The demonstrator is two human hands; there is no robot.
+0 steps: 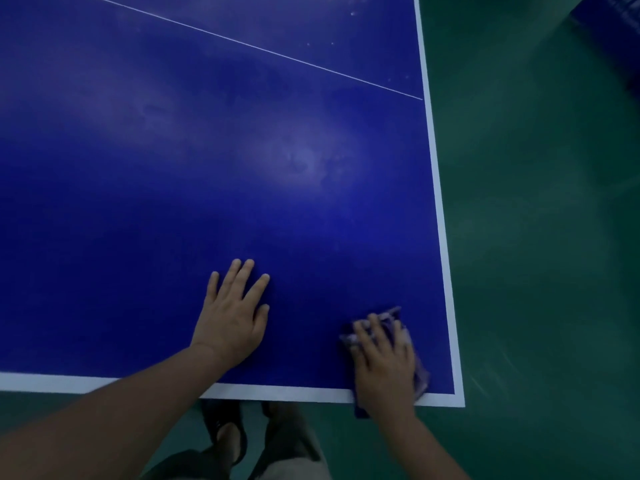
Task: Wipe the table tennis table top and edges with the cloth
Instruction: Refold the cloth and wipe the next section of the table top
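Observation:
The blue table tennis table (207, 168) fills most of the view, with a white border along its near and right edges and a thin white centre line running across the far part. My right hand (384, 365) presses flat on a purple-and-white cloth (393, 317) at the near right corner; the cloth hangs a little over the near edge. My left hand (232, 317) rests flat on the bare blue top with its fingers spread, left of the cloth. Pale dusty smears show in the middle of the top.
Green floor (536, 237) lies to the right of and below the table. My feet in dark sandals (225, 434) stand just under the near edge. A blue object (613, 32) shows at the top right corner.

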